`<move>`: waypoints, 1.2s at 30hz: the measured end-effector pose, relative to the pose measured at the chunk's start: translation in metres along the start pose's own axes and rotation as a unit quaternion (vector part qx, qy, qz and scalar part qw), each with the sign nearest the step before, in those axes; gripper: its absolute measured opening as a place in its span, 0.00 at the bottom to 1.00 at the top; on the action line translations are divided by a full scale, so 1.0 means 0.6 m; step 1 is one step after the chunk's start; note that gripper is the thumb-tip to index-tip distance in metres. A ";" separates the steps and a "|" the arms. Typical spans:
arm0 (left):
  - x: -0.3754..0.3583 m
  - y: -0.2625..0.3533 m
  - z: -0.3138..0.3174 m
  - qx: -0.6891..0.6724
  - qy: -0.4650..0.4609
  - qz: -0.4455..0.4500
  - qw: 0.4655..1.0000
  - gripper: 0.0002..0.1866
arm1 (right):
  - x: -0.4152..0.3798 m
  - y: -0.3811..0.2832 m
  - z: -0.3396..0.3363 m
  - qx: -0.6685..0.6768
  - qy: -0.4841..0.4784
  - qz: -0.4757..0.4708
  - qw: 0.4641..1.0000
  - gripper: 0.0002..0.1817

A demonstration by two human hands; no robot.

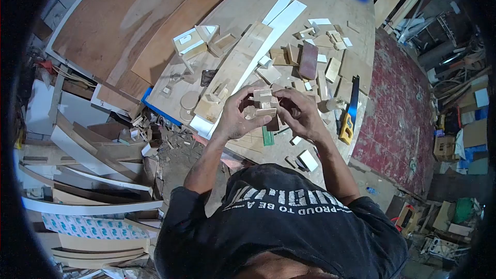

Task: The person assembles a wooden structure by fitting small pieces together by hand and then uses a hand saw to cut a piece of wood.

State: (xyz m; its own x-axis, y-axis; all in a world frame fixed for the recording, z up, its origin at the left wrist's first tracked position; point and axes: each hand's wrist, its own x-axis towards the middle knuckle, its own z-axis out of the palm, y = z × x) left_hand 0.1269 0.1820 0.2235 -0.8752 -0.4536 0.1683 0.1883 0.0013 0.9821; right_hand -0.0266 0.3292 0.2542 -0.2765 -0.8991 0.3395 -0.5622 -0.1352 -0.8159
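Note:
A small wooden assembly (265, 104) of several pale pieces is held above the workbench, in front of my chest. My left hand (238, 116) grips its left side, with the thumb along the lower piece and the fingers curled behind. On the right side my right hand (299, 113) has its fingers bent around the assembly's edge; its fingertips are partly hidden. Just below the hands lies a green piece (267, 136). A dark red block (309, 61) rests beyond them among wood offcuts.
A handsaw (351, 111) with a yellow handle lies at the bench's right side. Long white strips (274, 31) cross the workbench (232, 10). A wooden box-like piece (195, 41) stands at the upper left. Curved boards (93, 205) are stacked at the lower left.

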 end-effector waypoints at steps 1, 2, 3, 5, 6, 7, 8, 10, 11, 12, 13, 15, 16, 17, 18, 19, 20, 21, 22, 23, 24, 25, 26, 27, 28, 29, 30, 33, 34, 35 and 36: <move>-0.001 0.002 0.002 -0.002 0.000 -0.011 1.000 0.37 | -0.002 0.002 0.000 -0.009 0.006 -0.015 1.000 0.16; -0.002 0.004 0.004 -0.002 -0.001 -0.011 1.000 0.37 | -0.003 0.002 -0.001 -0.008 0.007 -0.015 1.000 0.16; -0.003 0.005 0.005 -0.001 -0.001 -0.014 1.000 0.37 | -0.004 0.001 -0.003 0.005 0.003 -0.004 1.000 0.16; -0.004 0.003 0.006 0.000 -0.001 -0.018 1.000 0.37 | -0.007 -0.003 -0.007 0.018 -0.001 0.008 1.000 0.16; -0.004 -0.001 0.004 0.002 -0.010 -0.008 1.000 0.39 | -0.007 -0.005 -0.008 0.007 -0.003 0.000 1.000 0.16; -0.004 -0.004 0.003 0.003 -0.019 0.002 1.000 0.40 | -0.008 -0.006 -0.008 -0.005 -0.005 -0.008 1.000 0.16; -0.005 -0.008 0.004 0.004 -0.019 0.002 1.000 0.40 | -0.009 -0.005 -0.009 -0.005 -0.005 -0.008 1.000 0.16; -0.005 -0.008 0.008 0.011 -0.017 -0.005 1.000 0.39 | -0.013 -0.003 -0.010 0.023 -0.017 0.041 0.999 0.16; -0.006 -0.007 0.009 0.011 -0.016 -0.006 1.000 0.39 | -0.014 0.001 -0.007 0.024 -0.018 0.041 0.999 0.16; -0.006 0.001 0.012 -0.002 -0.026 -0.001 1.000 0.38 | -0.015 0.007 -0.003 0.082 0.011 0.034 0.996 0.17; -0.005 0.005 0.016 -0.016 -0.037 0.005 0.999 0.37 | -0.018 0.013 0.000 0.140 0.040 0.026 0.989 0.17; -0.003 -0.002 0.019 -0.118 -0.031 0.010 0.992 0.36 | -0.024 0.030 -0.008 0.170 0.046 0.050 0.983 0.18; -0.002 -0.006 0.022 -0.220 -0.023 0.014 0.975 0.34 | -0.027 0.037 -0.014 0.256 0.035 0.095 0.961 0.18; -0.003 -0.008 0.026 -0.220 -0.024 0.014 0.975 0.34 | -0.029 0.043 -0.018 0.339 0.024 0.139 0.930 0.19; -0.005 -0.007 0.032 -0.204 -0.016 -0.006 0.979 0.32 | -0.031 0.043 -0.018 0.362 0.030 0.140 0.921 0.18; -0.007 -0.006 0.039 -0.187 -0.007 -0.026 0.982 0.30 | -0.032 0.043 -0.018 0.361 0.032 0.140 0.921 0.18; -0.008 -0.005 0.047 -0.184 -0.010 -0.038 0.982 0.29 | -0.032 0.042 -0.017 0.315 0.045 0.121 0.940 0.17; -0.008 -0.008 0.049 -0.185 -0.011 -0.037 0.982 0.29 | -0.030 0.040 -0.014 0.268 0.059 0.101 0.956 0.15; -0.009 -0.014 0.051 -0.189 -0.010 -0.054 0.980 0.28 | -0.028 0.046 -0.003 0.290 0.092 0.067 0.950 0.14; -0.010 -0.017 0.052 -0.192 -0.009 -0.071 0.979 0.26 | -0.030 0.045 -0.010 0.289 0.093 0.068 0.950 0.14; -0.007 -0.011 0.058 -0.188 0.013 -0.063 0.980 0.24 | -0.032 0.041 -0.019 0.240 0.112 0.099 0.959 0.13; -0.004 -0.007 0.064 -0.188 0.013 -0.062 0.980 0.24 | -0.032 0.035 -0.026 0.190 0.131 0.129 0.964 0.12; -0.002 -0.005 0.071 -0.164 0.043 -0.038 0.985 0.25 | -0.031 0.028 -0.031 0.163 0.165 0.116 0.966 0.09; 0.000 -0.004 0.075 -0.139 0.073 -0.015 0.988 0.26 | -0.026 0.007 -0.036 0.162 0.164 0.116 0.966 0.09; 0.002 -0.013 0.078 -0.140 0.072 -0.014 0.987 0.26 | -0.019 -0.021 -0.040 -0.002 0.156 0.014 0.988 0.08; 0.003 -0.029 0.080 -0.059 0.102 0.031 0.993 0.27 | -0.017 -0.040 -0.038 -0.166 0.144 -0.086 0.972 0.08; 0.005 -0.029 0.085 0.023 0.130 0.075 0.988 0.29 | -0.021 -0.048 -0.029 -0.239 0.158 -0.078 0.955 0.10; 0.003 -0.021 0.110 0.082 0.175 0.072 0.978 0.29 | -0.016 -0.032 -0.017 -0.287 0.147 -0.091 0.942 0.11; 0.003 -0.014 0.113 0.082 0.175 0.075 0.978 0.29 | -0.018 -0.028 -0.017 -0.291 0.146 -0.092 0.941 0.11; 0.002 -0.007 0.116 0.145 0.179 0.083 0.970 0.29 | -0.020 -0.026 -0.016 -0.292 0.146 -0.095 0.940 0.11; 0.002 -0.003 0.116 0.207 0.183 0.090 0.957 0.28 | -0.021 -0.025 -0.015 -0.302 0.151 -0.098 0.936 0.11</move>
State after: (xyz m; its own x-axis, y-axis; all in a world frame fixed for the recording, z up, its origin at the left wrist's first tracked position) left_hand 0.0944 0.2436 0.2279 -0.6161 -0.6945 0.3717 0.0618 0.4278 0.9018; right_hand -0.0214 0.3465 0.2664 -0.2786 -0.7107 0.6460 -0.9380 0.0571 -0.3418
